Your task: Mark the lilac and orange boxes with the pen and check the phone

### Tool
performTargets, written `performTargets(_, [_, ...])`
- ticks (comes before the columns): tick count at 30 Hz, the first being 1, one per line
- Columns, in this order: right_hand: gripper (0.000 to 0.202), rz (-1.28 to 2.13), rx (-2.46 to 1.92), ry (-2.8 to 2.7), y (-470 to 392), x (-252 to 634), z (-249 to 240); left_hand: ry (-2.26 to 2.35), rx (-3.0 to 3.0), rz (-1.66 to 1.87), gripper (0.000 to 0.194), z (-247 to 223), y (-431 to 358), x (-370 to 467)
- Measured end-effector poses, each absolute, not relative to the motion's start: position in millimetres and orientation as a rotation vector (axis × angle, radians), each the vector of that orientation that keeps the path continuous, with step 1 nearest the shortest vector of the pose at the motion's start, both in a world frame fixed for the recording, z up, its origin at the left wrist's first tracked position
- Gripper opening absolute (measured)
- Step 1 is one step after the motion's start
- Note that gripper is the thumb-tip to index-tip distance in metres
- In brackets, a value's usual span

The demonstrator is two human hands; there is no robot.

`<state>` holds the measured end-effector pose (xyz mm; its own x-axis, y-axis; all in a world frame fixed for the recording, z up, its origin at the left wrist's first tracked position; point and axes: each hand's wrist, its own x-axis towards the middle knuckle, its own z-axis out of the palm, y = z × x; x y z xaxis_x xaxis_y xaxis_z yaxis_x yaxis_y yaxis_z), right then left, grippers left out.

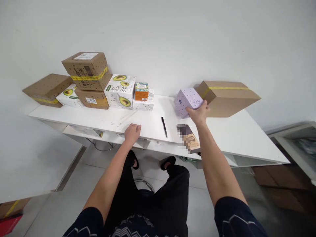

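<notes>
Fingers of right hand [199, 113] spread over the near right face of a lilac box [187, 101], palm against the card, arm stretched forward from the dark sleeve; touching for certain, though whether gripping or merely pressing cannot be told. Lilac box speckled with dark dots, tilted on one corner-facing angle, standing on the white table [247, 135] toward the back, just beside and touching the near end of a long brown carton [227, 97] banded with yellow tape. Left hand [132, 132] loosely curled, holding nothing, knuckles resting on the table's front edge, well apart from the lilac box. Between the two hands, a black pen [164, 126] lying lengthwise on the tabletop, and near the right wrist a flat dark-and-tan packet [190, 140], partly blurred, overhanging the front edge. Farther left along the wall, a cluster of cartons: an avocado-print box [120, 90] standing upright, a small orange carton [141, 91] perched on a low white dotted box [143, 103], two taped brown boxes [87, 70] stacked one atop the other over a third, a second avocado-print box [69, 96] lying flat, and a wide brown carton [48, 89] at the far left end. Below the table, dark trousers and black shoes [168, 162] over a grey floor.
</notes>
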<state>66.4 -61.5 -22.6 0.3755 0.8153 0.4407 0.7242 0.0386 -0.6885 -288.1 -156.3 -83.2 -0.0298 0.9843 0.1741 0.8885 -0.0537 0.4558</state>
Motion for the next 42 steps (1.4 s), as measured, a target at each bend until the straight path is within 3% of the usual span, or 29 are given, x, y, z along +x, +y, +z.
performTargets(4, [0.101,0.267,-1.849,-0.974,-43.9,58.9,-36.9,2.124,2.069,0.598,0.031,-84.0,-153.8,-281.7])
performTargets(9, [0.084,0.182,-1.808,-0.836,-37.6,48.1,-45.1,2.153,2.114,0.565,0.033,-92.7,-155.3,-278.0])
performTargets(14, [0.061,-0.010,-1.647,-1.273,-36.4,-18.0,-30.8,2.185,2.135,0.541,0.036,-98.0,-152.3,-275.3])
performTargets(18, [0.061,0.054,-1.547,-1.642,-22.5,-114.0,-6.1,2.180,2.164,0.548,0.034,-99.1,-151.6,-274.6])
performTargets(25, [0.064,0.269,-1.753,-1.662,4.2,-216.9,18.8,2.226,2.193,0.479,0.030,-98.4,-153.5,-273.9])
performTargets(31, [0.058,0.422,-1.668,-1.500,-1.8,-200.2,10.6,2.177,2.148,0.530,0.027,-98.2,-153.8,-275.1])
performTargets(36, [0.035,1.078,-1.138,-0.975,-59.0,-149.0,-6.2,2.118,2.103,0.608,0.028,-95.5,-153.8,-276.4])
performTargets(39, [0.036,1.353,-0.911,-0.682,-113.5,-124.4,-22.8,2.093,2.071,0.662,0.027,-93.6,-153.3,-279.0])
performTargets(42, [0.039,1.419,-0.892,-0.551,-161.5,-114.5,-38.4,2.013,1.928,0.847,0.026,-92.8,-151.9,-284.8])
